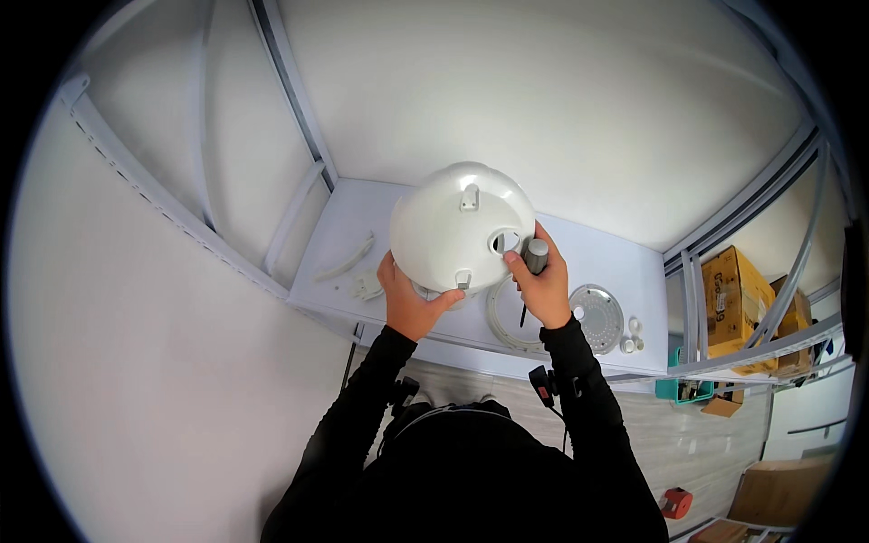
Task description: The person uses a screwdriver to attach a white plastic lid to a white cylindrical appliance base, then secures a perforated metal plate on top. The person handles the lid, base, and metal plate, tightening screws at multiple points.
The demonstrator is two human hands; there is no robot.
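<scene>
A white, rounded plastic housing [439, 233] is held up over the table, with a round hole near its right side and two small recessed tabs. My left hand [412, 306] grips its lower left edge, the thumb lying by the lower tab. On the other side my right hand [549, 288] steadies the housing, thumb close to the hole. That same hand also holds a screwdriver [537, 254] with a grey handle, its dark shaft pointing down. Beneath the hands lies a white ring [494, 328], partly hidden. A round perforated disc [601, 317] rests right of it.
The white table [634, 262] also bears a curved white strip [346, 259], a small white part [367, 286] and several little white pieces [631, 343]. Metal shelf posts [290, 86] stand around it. Cardboard boxes [738, 299] and a teal bin [668, 389] are at the right.
</scene>
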